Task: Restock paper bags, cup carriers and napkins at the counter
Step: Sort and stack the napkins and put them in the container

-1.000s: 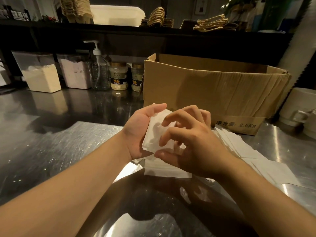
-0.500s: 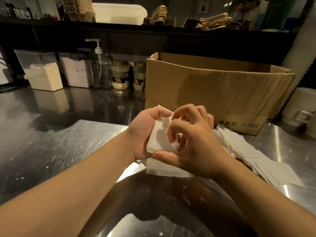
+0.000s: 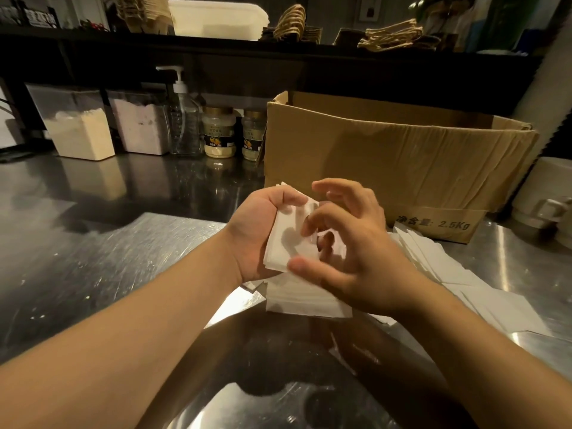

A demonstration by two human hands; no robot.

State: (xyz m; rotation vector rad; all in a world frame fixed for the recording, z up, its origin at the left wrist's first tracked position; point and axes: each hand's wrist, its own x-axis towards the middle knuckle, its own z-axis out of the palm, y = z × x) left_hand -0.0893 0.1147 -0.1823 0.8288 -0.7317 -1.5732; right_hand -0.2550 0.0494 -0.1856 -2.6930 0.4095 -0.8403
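my left grip (image 3: pixel 263 233) clasps the napkins (image 3: pixel 288 243) — right grip (image 3: pixel 349 243) loose, empty; a careless flick could fan them across the bench (image 3: pixel 93 274).

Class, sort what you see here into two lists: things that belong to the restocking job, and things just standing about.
Job:
napkins in the left hand
napkins on the counter
cardboard box

Standing about:
pump bottle
two jars
two powder tubs
mugs

Dim room; scratched steel counter (image 3: pixel 93 258) under a dark shelf (image 3: pixel 278 54).
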